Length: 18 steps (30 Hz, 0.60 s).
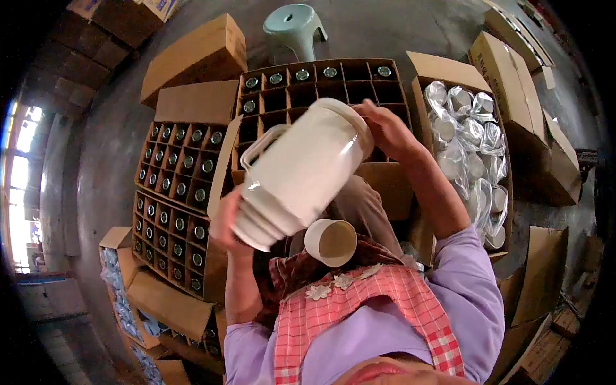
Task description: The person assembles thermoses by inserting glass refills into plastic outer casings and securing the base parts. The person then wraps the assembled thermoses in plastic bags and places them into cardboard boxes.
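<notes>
A cream-white thermos jug (305, 170) with a side handle lies tilted across both hands above my lap. My left hand (226, 221) is closed around its narrower, stepped end at lower left; most of those fingers are hidden behind it. At the upper right, my right hand (389, 130) grips the wide round end by its edge, thumb side showing. Just below the jug, a white open-topped cup-like piece (312, 242) rests on my lap against the apron. Beyond the jug stands a divided carton (375, 170), with several silver-topped bottle-like items in its cells.
To the left, divided cartons (168, 200) hold rows of silver-topped items. An open carton (423, 231) on the right contains white cylinders in clear plastic (475, 138). A pale green stool (292, 25) stands beyond. More cardboard boxes (513, 86) line the right side.
</notes>
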{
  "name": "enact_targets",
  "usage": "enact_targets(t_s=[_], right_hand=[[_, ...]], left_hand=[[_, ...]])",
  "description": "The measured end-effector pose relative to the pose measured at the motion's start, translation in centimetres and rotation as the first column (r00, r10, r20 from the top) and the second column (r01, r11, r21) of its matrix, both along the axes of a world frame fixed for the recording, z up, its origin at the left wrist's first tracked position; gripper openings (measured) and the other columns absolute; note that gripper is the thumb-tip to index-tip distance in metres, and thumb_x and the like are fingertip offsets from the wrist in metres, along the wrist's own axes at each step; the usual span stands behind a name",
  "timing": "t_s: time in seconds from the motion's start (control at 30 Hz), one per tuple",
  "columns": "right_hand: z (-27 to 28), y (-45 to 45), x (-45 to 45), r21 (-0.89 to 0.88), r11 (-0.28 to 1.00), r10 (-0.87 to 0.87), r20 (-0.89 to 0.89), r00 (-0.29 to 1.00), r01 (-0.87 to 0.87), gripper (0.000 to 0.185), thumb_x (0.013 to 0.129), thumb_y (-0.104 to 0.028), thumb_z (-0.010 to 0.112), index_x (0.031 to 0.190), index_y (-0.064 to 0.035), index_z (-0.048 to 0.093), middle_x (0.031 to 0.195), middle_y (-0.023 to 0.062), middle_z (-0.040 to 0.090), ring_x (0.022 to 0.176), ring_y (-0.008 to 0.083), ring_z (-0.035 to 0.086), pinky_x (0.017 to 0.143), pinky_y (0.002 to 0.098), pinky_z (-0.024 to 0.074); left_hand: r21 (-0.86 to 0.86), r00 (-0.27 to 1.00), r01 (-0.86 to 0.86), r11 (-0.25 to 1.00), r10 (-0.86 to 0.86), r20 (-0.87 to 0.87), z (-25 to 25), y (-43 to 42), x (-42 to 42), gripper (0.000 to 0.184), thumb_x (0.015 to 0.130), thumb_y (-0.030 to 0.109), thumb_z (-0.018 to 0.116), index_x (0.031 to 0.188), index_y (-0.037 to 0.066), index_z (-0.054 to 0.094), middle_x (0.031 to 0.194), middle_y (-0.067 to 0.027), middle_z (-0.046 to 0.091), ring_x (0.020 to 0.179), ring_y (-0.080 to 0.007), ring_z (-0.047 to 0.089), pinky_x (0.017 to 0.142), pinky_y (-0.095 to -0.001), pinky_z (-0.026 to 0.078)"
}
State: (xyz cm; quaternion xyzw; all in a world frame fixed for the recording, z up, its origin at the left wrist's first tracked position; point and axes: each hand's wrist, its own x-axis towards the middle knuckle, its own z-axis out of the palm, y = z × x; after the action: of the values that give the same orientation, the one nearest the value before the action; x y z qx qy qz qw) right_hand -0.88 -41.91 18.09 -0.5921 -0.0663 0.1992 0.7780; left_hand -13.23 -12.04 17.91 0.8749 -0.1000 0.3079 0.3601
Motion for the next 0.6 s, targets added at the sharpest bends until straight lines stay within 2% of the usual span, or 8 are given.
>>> enact_targets(t_s=[0.03,0.1,0.23,0.27,0.33,0.43,0.5,0.6], right_hand=[[-0.4,-0.5,-0.7,0.088,0.996,-0.003,0.156,0.988,-0.011,0.065,0.085,-0.052,0.049,0.119,0.0037,0.050,0.119,0.0155,0.053,0.111,0.0246,0.050,0.097,0.0384,0.0367],[-1.9,-1.4,-2.1,0.115,0.993,-0.045,0.490,0.871,-0.014,0.061,0.085,-0.038,0.055,0.127,0.0041,0.045,0.132,0.0152,0.046,0.123,0.0270,0.042,0.106,0.0397,0.0251],[-3.0,0.4,-4.9,-0.013,0.989,-0.129,0.400,0.907,0.147,0.033,0.083,-0.022,0.061,0.106,0.0023,0.062,0.107,0.0117,0.060,0.096,0.0168,0.055,0.081,0.0309,0.0449],[-1.8,0.1,-4.8,-0.191,0.948,-0.172,0.366,0.914,0.255,0.030,0.083,-0.022,0.061,0.099,0.0027,0.064,0.096,0.0097,0.063,0.085,0.0142,0.056,0.072,0.0285,0.0462],[-1.0,0.8,-3.7,-0.318,0.841,-0.349,0.302,0.887,0.439,0.029,0.085,-0.024,0.058,0.078,0.0034,0.066,0.064,0.0013,0.058,0.057,0.0075,0.048,0.049,0.0243,0.0406],[-1.6,-0.9,-1.8,-0.150,0.922,-0.362,-0.014,0.932,0.356,0.028,0.086,-0.025,0.058,0.088,0.0018,0.067,0.075,0.0058,0.064,0.066,0.0118,0.056,0.063,0.0304,0.0461],[-1.7,-1.3,-3.1,0.130,0.969,-0.239,0.281,0.930,0.209,0.028,0.085,-0.021,0.059,0.100,0.0022,0.065,0.083,0.0074,0.066,0.073,0.0169,0.060,0.072,0.0344,0.0471],[-2.8,-0.3,-4.9,0.052,0.954,-0.289,0.423,0.859,0.296,0.026,0.082,-0.017,0.061,0.100,0.0021,0.065,0.083,0.0069,0.065,0.074,0.0147,0.059,0.071,0.0298,0.0471]], left_hand=[[-0.278,0.992,0.084,0.957,-0.053,0.118,-1.9,1.5,1.2,0.033,0.087,0.024,0.050,0.108,0.000,0.058,0.100,-0.0137,0.063,0.083,-0.0282,0.063,0.071,-0.0350,0.053],[-0.997,0.905,0.027,0.072,-0.426,-0.007,-3.0,3.2,1.0,0.036,0.089,0.027,0.044,0.107,-0.001,0.058,0.102,-0.0129,0.062,0.090,-0.0263,0.061,0.079,-0.0376,0.050],[-0.773,0.903,-0.156,0.615,-0.228,-0.364,-6.7,4.6,1.5,0.040,0.088,0.034,0.043,0.105,0.001,0.059,0.105,-0.0134,0.060,0.098,-0.0246,0.057,0.084,-0.0383,0.047],[-0.939,0.914,-0.140,0.313,-0.324,-0.244,-5.7,3.7,1.1,0.043,0.088,0.038,0.043,0.102,0.001,0.060,0.100,-0.0116,0.063,0.088,-0.0212,0.061,0.079,-0.0327,0.049],[-0.134,0.994,0.023,0.991,-0.037,-0.102,-1.6,0.4,0.2,0.035,0.086,0.026,0.052,0.100,-0.004,0.062,0.092,-0.0131,0.065,0.082,-0.0186,0.062,0.076,-0.0298,0.050],[-0.347,0.972,-0.038,0.937,-0.045,-0.230,-2.8,0.0,0.0,0.036,0.088,0.027,0.049,0.102,-0.004,0.061,0.097,-0.0135,0.064,0.087,-0.0240,0.062,0.080,-0.0322,0.049],[-0.994,0.898,-0.016,0.106,-0.436,-0.061,-6.4,3.2,1.1,0.039,0.089,0.030,0.044,0.104,-0.002,0.059,0.103,-0.0137,0.062,0.095,-0.0266,0.059,0.086,-0.0382,0.048],[-0.896,0.887,-0.173,0.409,-0.332,-0.322,-8.0,4.3,1.0,0.036,0.089,0.029,0.043,0.103,0.000,0.059,0.106,-0.0140,0.061,0.101,-0.0269,0.056,0.088,-0.0425,0.047]])
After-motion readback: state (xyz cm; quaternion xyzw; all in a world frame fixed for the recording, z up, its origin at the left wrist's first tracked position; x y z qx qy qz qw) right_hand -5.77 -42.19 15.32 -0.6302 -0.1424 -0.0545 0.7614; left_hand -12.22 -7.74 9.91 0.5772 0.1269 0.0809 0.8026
